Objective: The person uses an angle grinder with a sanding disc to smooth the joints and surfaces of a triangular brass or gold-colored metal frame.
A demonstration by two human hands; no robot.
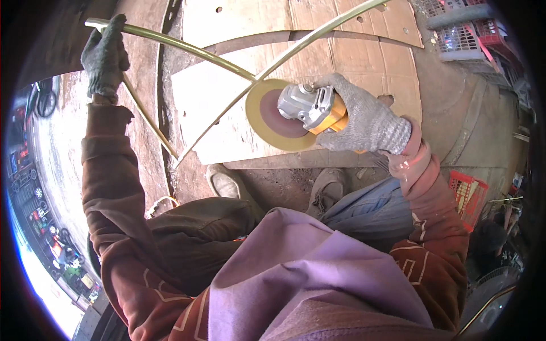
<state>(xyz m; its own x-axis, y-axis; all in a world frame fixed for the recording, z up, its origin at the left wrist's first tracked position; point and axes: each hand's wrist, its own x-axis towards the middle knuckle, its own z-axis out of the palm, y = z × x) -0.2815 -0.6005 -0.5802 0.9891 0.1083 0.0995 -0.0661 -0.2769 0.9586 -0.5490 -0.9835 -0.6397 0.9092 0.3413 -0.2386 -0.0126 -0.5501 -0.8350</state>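
Note:
My left hand [106, 59], in a grey knit glove, is closed around one end of a brass-coloured metal tube frame [187, 49] at the upper left. The frame's bars cross near the centre, and a thinner leg runs down toward my feet. My right hand [369, 116], gloved too, wraps around the yellow body of an angle grinder [310, 105] with a silver head. Its large yellow-and-maroon disc [257, 125] lies right by the crossing of the bars; whether it touches the metal I cannot tell. Part of the grinder's body is hidden under my right hand.
Sheets of cardboard [392, 68] lie beneath the frame. My shoes [226, 183] are at the near edge of the cardboard. Plastic crates [460, 45] stand at the upper right, with a red basket [467, 196] lower down on the right. Assorted small items line the far left.

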